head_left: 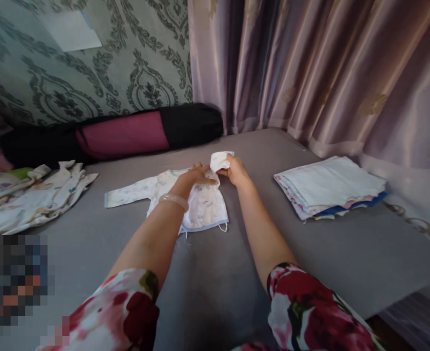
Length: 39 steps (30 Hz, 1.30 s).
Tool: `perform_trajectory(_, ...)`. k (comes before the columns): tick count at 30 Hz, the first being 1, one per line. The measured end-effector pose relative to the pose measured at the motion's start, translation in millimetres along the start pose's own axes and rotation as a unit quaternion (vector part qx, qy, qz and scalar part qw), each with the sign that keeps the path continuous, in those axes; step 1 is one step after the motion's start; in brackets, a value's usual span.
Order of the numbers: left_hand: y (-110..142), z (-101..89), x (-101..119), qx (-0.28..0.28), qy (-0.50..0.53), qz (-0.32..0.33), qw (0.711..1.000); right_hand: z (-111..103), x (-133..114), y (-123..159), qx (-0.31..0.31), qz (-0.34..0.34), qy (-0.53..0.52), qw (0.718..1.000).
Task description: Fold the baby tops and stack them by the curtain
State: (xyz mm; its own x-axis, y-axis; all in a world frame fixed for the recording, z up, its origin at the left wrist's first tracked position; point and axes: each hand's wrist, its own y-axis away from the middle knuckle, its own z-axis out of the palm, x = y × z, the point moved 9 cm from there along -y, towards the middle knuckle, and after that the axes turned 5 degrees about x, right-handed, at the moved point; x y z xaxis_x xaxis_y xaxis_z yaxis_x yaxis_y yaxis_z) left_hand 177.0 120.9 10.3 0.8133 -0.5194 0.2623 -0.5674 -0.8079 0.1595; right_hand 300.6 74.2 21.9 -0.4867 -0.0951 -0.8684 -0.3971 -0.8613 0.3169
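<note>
A small white baby shirt (205,207) with a faint print and light blue trim lies spread on the grey sheet. One sleeve reaches out flat to the left, and thin ties hang from the hem. My left hand (199,175), with a pale bangle at the wrist, rests on the upper part of the shirt, fingers spread. Pinched between the fingers of my right hand (236,170) is the shirt's other sleeve, lifted and bent up near the shoulder. Part of the shirt's chest is hidden under my left hand and forearm.
To the right sits a stack of folded clothes (330,184). Rumpled white printed cloths (35,195) lie at the left. A long black and maroon bolster (123,134) runs along the patterned wall. Pinkish curtains (310,68) hang behind the bed (207,282). A blurred patch covers the lower left.
</note>
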Motion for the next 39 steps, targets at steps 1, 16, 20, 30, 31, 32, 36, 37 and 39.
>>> perform_trajectory(1,0.6,-0.6,0.4,0.002,-0.001,0.0,1.0,1.5,2.0,0.0,0.002,0.003,-0.001,1.0)
perform_trajectory(16,89.3,-13.0,-31.7,0.196,0.022,-0.027,0.98,24.3,23.9,2.9,-0.004,0.004,0.017,1.0)
perform_trajectory(20,117.3,-6.6,-43.5,0.219,0.029,-0.037,0.975,33.0,37.5,2.8,-0.01,0.018,0.025,0.999)
perform_trajectory(30,128.6,6.7,-38.2,0.235,0.07,-0.075,0.967,42.9,64.3,2.5,-0.01,0.022,0.032,0.999)
perform_trajectory(31,127.2,6.5,-37.2,0.243,0.076,-0.072,0.964,43.5,65.8,2.3,-0.012,0.022,0.037,0.999)
perform_trajectory(32,125.7,6.3,-36.2,0.251,0.082,-0.065,0.962,44.3,67.1,2.1,-0.014,0.021,0.043,0.999)
perform_trajectory(36,121.1,6.6,-33.7,0.274,0.11,-0.035,0.955,49.0,71.2,2.5,-0.034,0.018,0.061,0.997)
perform_trajectory(37,120.4,7.3,-34.0,0.274,0.118,-0.032,0.954,51.3,72.5,3.2,-0.044,0.019,0.067,0.997)
perform_trajectory(39,119.3,8.7,-35.9,0.272,0.136,-0.034,0.952,57.9,75.3,5.9,-0.069,0.02,0.076,0.995)
